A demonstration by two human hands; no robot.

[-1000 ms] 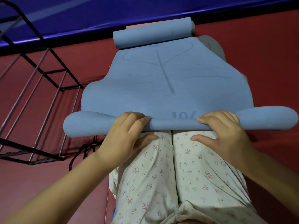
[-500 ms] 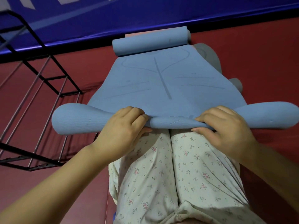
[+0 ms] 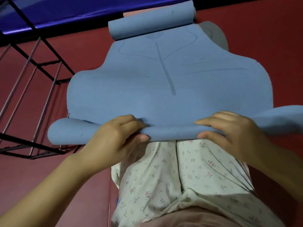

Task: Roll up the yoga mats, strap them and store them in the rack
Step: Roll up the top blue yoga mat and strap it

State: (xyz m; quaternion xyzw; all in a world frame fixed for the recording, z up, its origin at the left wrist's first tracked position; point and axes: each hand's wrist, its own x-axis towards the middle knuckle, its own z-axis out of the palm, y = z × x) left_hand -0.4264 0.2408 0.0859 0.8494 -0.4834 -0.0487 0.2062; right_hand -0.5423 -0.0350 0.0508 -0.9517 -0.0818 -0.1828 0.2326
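Blue yoga mat (image 3: pixel 164 89): near edge partly rolled, far end curled. Left hand (image 3: pixel 114 140), right hand (image 3: pixel 229 133): each grip pinching the near roll, fingers over, thumbs under.

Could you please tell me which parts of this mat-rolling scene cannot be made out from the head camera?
- Right end of the near roll: cut off by the frame edge.
- Grey thing: mostly hidden behind the blue mat.
- Rack: its left part runs out of frame.
- Any strap: none visible.
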